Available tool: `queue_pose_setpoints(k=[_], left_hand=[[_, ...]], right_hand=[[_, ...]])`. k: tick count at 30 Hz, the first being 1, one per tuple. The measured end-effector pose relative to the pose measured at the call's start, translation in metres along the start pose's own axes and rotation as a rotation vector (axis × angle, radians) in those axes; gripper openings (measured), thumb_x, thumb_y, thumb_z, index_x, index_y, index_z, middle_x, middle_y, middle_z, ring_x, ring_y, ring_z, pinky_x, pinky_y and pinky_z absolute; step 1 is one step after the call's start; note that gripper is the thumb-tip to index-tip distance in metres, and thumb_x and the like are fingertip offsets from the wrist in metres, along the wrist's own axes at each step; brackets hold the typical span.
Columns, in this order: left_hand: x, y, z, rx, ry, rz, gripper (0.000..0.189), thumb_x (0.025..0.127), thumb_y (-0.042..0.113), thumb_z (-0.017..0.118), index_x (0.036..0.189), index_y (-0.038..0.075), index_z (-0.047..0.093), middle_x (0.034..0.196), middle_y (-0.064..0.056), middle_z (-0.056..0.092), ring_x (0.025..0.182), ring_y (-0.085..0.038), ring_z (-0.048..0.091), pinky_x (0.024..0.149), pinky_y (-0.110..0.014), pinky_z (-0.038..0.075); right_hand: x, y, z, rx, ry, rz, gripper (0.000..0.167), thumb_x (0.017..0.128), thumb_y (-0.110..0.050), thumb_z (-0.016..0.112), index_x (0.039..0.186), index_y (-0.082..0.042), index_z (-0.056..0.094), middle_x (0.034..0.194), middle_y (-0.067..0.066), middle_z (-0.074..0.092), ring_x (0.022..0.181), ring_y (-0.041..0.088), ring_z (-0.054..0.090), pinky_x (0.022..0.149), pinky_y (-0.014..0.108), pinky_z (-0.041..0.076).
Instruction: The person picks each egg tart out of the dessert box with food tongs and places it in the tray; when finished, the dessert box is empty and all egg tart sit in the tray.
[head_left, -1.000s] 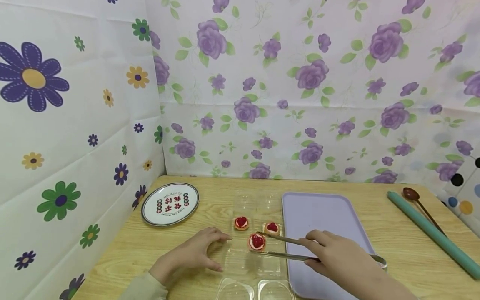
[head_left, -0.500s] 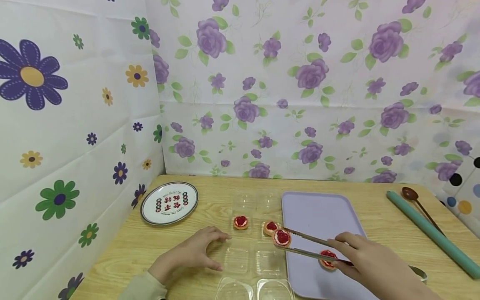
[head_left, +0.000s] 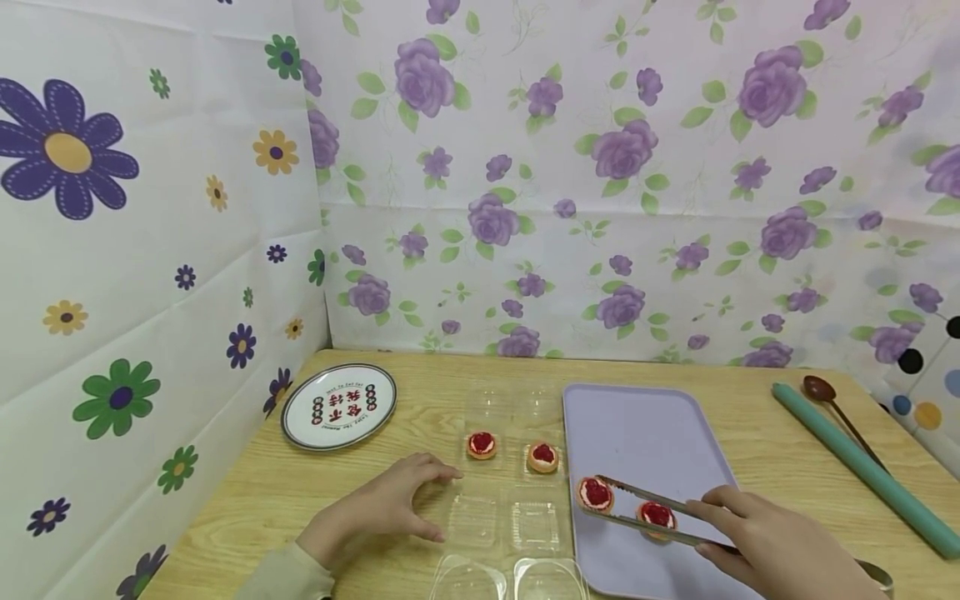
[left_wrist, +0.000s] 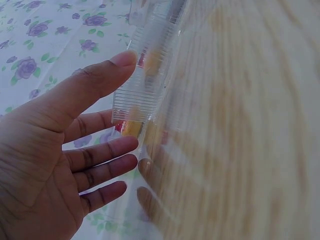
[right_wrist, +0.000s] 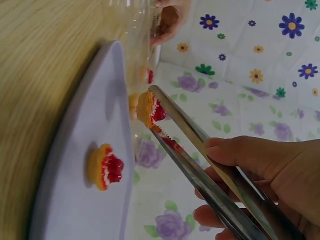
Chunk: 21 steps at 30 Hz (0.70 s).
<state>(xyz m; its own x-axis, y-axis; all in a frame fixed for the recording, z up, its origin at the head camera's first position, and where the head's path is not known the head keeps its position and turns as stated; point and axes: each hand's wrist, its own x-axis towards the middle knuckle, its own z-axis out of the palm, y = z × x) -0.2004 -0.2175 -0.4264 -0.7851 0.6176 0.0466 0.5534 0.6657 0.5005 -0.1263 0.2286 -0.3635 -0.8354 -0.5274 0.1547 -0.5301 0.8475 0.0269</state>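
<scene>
My right hand (head_left: 772, 533) grips metal tongs (right_wrist: 200, 155), and a small red-topped tart (head_left: 596, 494) sits between their tips, above the left part of the lilac tray (head_left: 630, 433). Another tart (right_wrist: 105, 167) lies on that tray, partly behind the tongs in the head view. Beside the clear plastic container (head_left: 474, 521), my left hand (head_left: 390, 504) has its fingers spread, thumb close to the container's edge. Two further tarts, a left one (head_left: 482, 445) and a right one (head_left: 542, 457), sit in the container's compartments.
A white plate (head_left: 300, 417) with red lettering stands at the back left. On the right lie a green roll (head_left: 862, 467) and a dark brown spoon (head_left: 821, 387). The container's clear lid (head_left: 468, 579) reaches toward the front edge. Floral sheets stand behind and to the left.
My right hand has moved right with the tongs, carrying the tart from over the container to above the tray. The tart on the tray has come into view. My left hand has stayed put.
</scene>
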Motion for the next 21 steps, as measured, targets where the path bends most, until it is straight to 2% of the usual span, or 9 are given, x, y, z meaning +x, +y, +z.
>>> queue_pose_setpoints(k=[8,15,21], left_hand=[[0.001,-0.001,0.001,-0.001,-0.002,0.000,0.073,0.069,0.040,0.083,0.132,0.013,0.056,0.121,0.003,0.057,0.115,-0.016,0.051,0.104,-0.038,0.042],[0.001,-0.001,0.000,-0.002,-0.001,-0.004,0.073,0.069,0.040,0.083,0.132,0.013,0.056,0.121,0.003,0.057,0.115,-0.017,0.051,0.104,-0.039,0.042],[0.001,0.001,0.000,0.015,-0.005,-0.004,0.074,0.070,0.040,0.083,0.132,0.013,0.056,0.123,0.002,0.057,0.116,-0.017,0.050,0.104,-0.042,0.042]], right_hand=[[-0.007,0.012,0.013,0.017,-0.022,-0.021,0.033,0.078,-0.035,0.076,0.104,-0.016,0.071,0.089,-0.008,0.062,0.066,-0.005,0.050,0.051,0.019,0.044],[-0.009,0.017,0.017,0.058,-0.126,0.006,0.035,0.081,-0.037,0.073,0.108,-0.014,0.071,0.091,-0.007,0.062,0.067,-0.006,0.049,0.053,0.019,0.045],[-0.012,0.020,0.022,0.067,-0.112,-0.004,0.036,0.082,-0.038,0.072,0.108,-0.013,0.070,0.091,-0.006,0.062,0.068,-0.005,0.051,0.053,0.019,0.045]])
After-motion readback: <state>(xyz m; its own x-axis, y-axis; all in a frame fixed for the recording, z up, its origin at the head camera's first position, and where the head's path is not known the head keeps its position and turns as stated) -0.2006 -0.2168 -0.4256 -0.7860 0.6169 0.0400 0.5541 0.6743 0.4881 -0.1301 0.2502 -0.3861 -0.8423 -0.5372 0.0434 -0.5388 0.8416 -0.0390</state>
